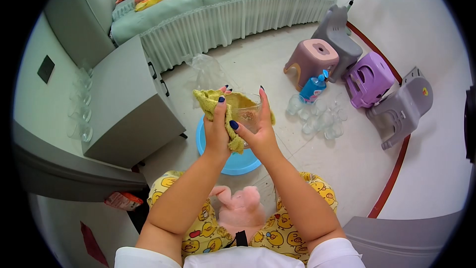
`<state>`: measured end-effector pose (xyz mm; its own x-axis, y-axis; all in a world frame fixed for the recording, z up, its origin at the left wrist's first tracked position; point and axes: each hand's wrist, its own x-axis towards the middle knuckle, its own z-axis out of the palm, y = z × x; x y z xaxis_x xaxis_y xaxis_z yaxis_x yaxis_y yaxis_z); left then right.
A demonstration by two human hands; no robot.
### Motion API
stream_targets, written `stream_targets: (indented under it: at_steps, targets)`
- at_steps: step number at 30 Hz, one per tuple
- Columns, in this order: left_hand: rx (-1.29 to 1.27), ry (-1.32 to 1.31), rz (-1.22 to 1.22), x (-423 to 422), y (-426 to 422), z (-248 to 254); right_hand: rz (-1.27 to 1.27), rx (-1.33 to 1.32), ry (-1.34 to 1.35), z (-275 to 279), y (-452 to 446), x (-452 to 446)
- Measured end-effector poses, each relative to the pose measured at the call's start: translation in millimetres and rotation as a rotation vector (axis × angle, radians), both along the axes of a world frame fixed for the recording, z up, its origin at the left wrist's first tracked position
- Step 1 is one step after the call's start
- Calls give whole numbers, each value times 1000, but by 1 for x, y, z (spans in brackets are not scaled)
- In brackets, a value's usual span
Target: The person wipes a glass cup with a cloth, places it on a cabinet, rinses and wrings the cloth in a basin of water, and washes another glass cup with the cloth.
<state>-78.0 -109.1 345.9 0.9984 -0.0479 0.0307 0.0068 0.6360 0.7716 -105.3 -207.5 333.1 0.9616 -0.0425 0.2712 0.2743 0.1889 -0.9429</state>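
Note:
Both hands are together in the middle of the view, above a blue basin (229,165) on the floor. My left hand (216,126) grips a yellow-green cloth (210,100), which is bunched against the left side of a clear glass (248,116). Around the right side of that glass, my right hand (263,129) has its fingers and thumb wrapped. Part of the cloth shows behind and beyond the glass. The glass is tilted, and the fingers behind it are partly hidden.
Several glasses (317,116) stand on the floor at the right, by a blue bottle (313,88), a pink stool (317,52) and a purple stool (369,79). More glasses (80,111) stand on the grey cabinet (116,84). A clear plastic bag (206,72) lies beyond the hands.

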Motion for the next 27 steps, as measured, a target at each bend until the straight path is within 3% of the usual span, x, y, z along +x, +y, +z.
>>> stream_targets:
  at_steps: [13, 20, 27]
  targets:
    - [-241, 209, -166, 3, 18, -1, 461, 228, 327, 12, -22, 2]
    - [-280, 405, -117, 12, 23, -7, 539, 338, 365, 5, -20, 1]
    - [-104, 422, 42, 21, 24, -31, 375, 232, 338, 8, -10, -5]
